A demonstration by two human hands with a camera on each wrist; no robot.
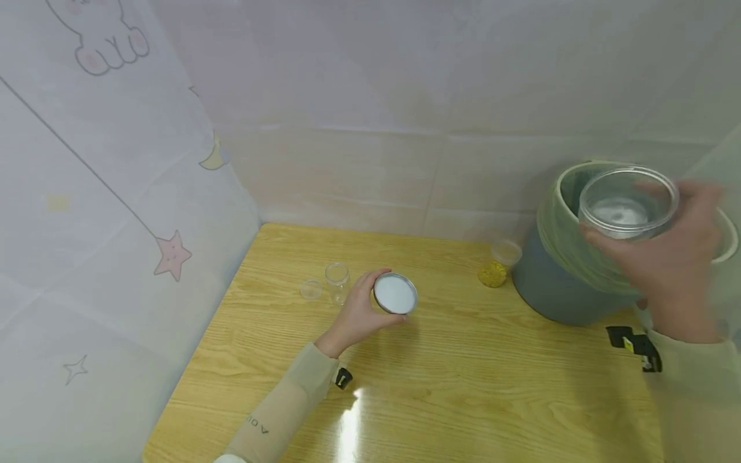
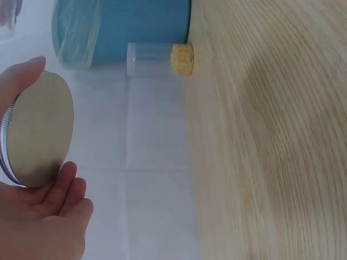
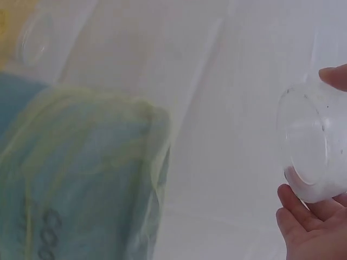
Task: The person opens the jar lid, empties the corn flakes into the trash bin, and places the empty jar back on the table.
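Note:
My left hand [image 1: 360,316] pinches a round metal lid [image 1: 395,294] by its rim above the wooden table. In the left wrist view, the lid [image 2: 40,130] shows its silvery flat face and ridged edge. On the right, my right hand [image 1: 677,257] holds a clear, wide jar [image 1: 622,212] over a bin [image 1: 556,283]. That hand is blurred in the head view. The right wrist view shows thumb and fingers around the see-through jar [image 3: 309,141]; no contents can be made out. A small clear glass vessel [image 1: 338,275] stands beside my left hand.
The blue-grey bin has a pale yellow-green liner bag over its rim. Close to its left side stands a clear container [image 1: 506,252] with yellow crumbly-looking material [image 1: 493,274] at one end. A small clear round piece [image 1: 311,289] lies at left. Fabric-covered walls border the table [image 1: 463,386].

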